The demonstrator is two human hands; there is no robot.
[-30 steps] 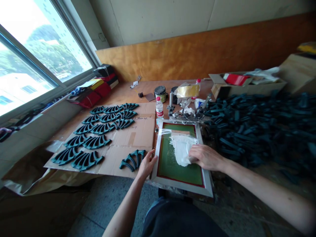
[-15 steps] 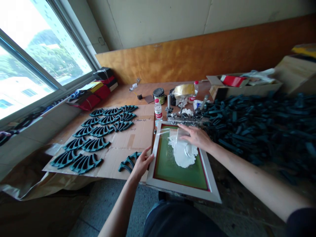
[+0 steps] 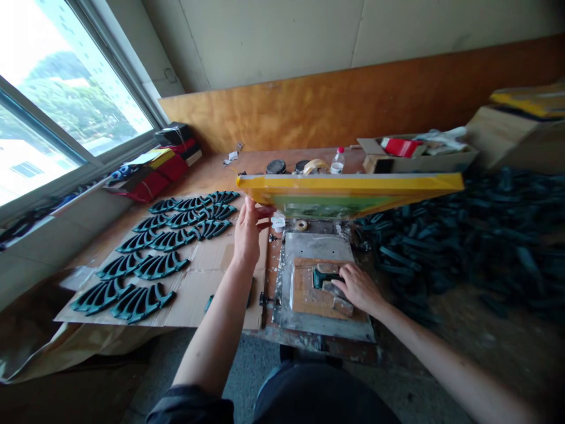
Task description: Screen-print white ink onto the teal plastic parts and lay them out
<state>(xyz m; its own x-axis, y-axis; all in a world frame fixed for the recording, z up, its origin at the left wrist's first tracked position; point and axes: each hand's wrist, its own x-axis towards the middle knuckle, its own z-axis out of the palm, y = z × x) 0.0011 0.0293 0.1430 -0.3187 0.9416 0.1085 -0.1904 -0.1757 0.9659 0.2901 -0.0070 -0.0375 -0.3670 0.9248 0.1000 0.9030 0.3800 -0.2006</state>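
Note:
My left hand grips the left front corner of a screen-printing frame and holds it tilted up, its yellow-taped edge facing me. Under it lies a metal base plate with a brown board on it. My right hand rests on that board, fingers curled on a dark teal plastic part sitting in the jig. How firmly the fingers hold the part is partly hidden.
A cardboard sheet on the left carries several rows of teal fan-shaped parts. A large heap of dark parts fills the right. Jars, a bottle and an open box stand at the back; red bags lie by the window.
The frame was lying flat with my right hand on the white ink and cloth; now my left hand has swung it up and my right hand has dropped onto the part beneath.

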